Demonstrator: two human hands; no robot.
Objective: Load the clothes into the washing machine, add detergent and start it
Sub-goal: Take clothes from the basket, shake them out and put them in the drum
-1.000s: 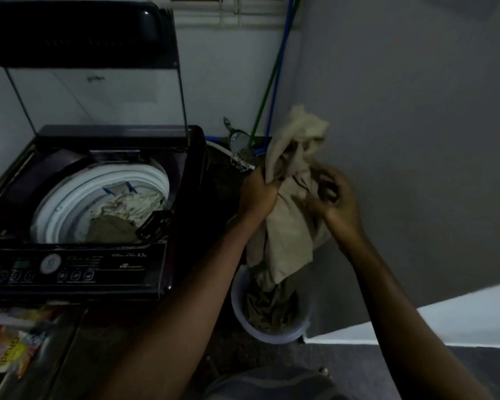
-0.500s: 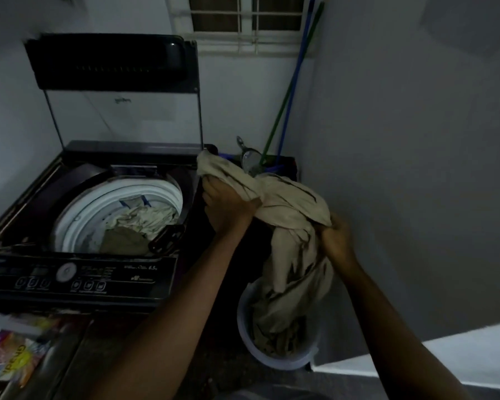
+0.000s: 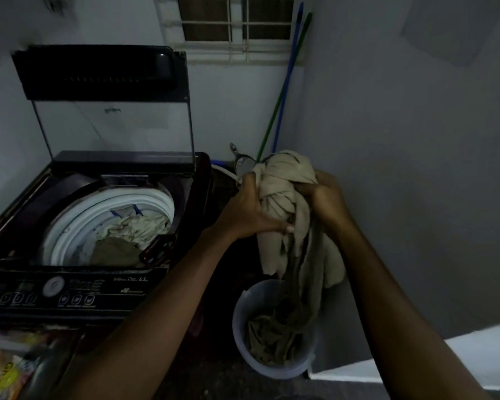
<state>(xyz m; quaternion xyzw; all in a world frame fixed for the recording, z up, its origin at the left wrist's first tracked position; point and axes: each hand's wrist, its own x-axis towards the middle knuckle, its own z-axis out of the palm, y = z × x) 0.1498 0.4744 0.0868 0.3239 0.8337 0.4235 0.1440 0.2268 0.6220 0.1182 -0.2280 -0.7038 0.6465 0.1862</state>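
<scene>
Two bare forearms reach up from the bottom edge toward a bunched beige garment [image 3: 286, 197] held in the air to the right of the washing machine [image 3: 78, 215]. At the lower left corner lies a colourful detergent packet [image 3: 3, 373], partly cut off. Below the hands stands a pale bucket [image 3: 240, 321] on the floor, with more beige cloth inside; the garment's loose end hangs down into it. The left hand [image 3: 248, 212] has its fingers closed around the left side of the bundle, and the right hand [image 3: 326, 200] grips the right side, fingers curled into the fabric. The machine's control panel [image 3: 70, 293] faces the camera; behind it, clothes [image 3: 133, 229] lie in the white drum. Its lid [image 3: 104, 90] stands upright. Blue and green poles [image 3: 286, 82] lean in the corner beneath a barred window [image 3: 237, 21].
</scene>
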